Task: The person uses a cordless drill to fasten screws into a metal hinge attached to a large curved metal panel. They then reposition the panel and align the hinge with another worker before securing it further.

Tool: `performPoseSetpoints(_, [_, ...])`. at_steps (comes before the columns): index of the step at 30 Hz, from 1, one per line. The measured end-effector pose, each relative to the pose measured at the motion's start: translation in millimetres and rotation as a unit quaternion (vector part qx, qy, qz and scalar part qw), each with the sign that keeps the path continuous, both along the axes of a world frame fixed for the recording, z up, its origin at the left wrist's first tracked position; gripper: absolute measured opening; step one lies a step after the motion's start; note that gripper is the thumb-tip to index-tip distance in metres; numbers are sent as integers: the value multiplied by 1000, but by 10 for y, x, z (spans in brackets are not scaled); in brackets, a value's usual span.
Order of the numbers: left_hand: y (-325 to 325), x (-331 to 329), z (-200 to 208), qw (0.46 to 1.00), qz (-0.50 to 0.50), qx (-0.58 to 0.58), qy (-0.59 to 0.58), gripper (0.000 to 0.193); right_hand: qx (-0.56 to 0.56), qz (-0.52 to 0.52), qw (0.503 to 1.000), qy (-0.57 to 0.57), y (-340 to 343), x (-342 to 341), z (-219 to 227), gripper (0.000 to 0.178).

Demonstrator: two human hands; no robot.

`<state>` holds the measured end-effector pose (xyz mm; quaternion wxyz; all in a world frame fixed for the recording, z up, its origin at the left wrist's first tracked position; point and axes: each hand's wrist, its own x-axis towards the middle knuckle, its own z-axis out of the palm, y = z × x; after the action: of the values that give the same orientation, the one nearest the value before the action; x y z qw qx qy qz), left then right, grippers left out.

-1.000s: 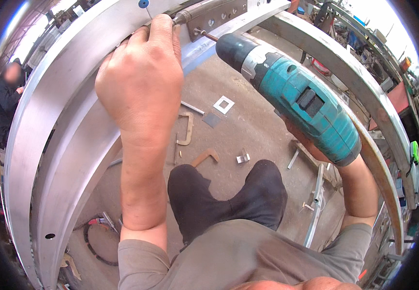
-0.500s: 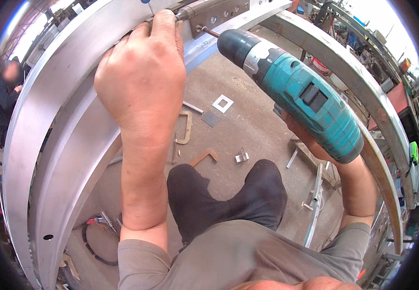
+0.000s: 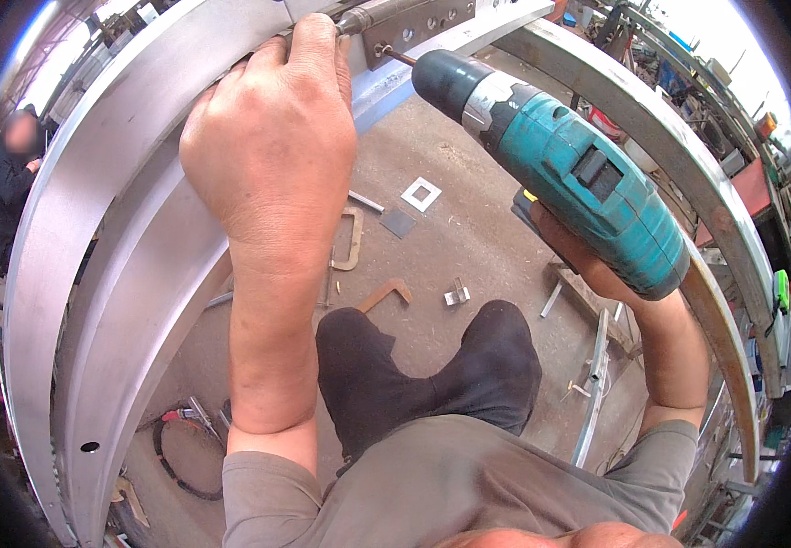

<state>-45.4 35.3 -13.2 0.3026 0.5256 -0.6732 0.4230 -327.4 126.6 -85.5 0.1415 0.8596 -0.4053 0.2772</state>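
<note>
Little changes over this second: your bit (image 3: 399, 57) stays at the end hole of the brown metal plate (image 3: 390, 33), high in view beside the pale beam (image 3: 94, 173), so work seemingly remains on that hole. Your right hand (image 3: 585, 263), partly hidden, wraps the teal drill (image 3: 587, 169); your left hand (image 3: 272, 151) rests near the plate's end, fingertips hidden, its grip impossible to tell.

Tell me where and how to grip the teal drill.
Likely the handle beneath the body of the teal drill, coming from the lower right: the right hand sits there, the rear end faces that forearm, and the black chuck and bit point away, up-left. The handle itself is mostly hidden.
</note>
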Motion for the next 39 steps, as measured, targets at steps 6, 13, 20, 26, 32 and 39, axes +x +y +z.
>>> performPoseSetpoints(6, [-13, 7, 9, 1000, -6, -14, -2, 28, -21, 11, 999, -23, -23, 54, 56, 36])
performPoseSetpoints(13, [-13, 19, -11, 999, -9, -41, -14, 28, -4, 13, 999, -48, -48, 61, -16, 41])
performPoseSetpoints(20, [-8, 6, 10, 1000, -4, -13, -1, 27, 90, 32, 990, -102, -84, 19, 5, 42])
performPoseSetpoints(26, [-16, -4, 12, 1000, -9, -22, 2, 27, 100, 42, 988, -107, -119, 8, 5, 43])
performPoseSetpoints(32, [-27, 13, -9, 1000, -9, -18, 1, 28, 74, 43, 989, -121, -130, 39, -68, 44])
performPoseSetpoints(39, [-24, -20, 5, 999, -28, -29, 7, 24, 150, 65, 976, -144, -168, 10, 4, 45])
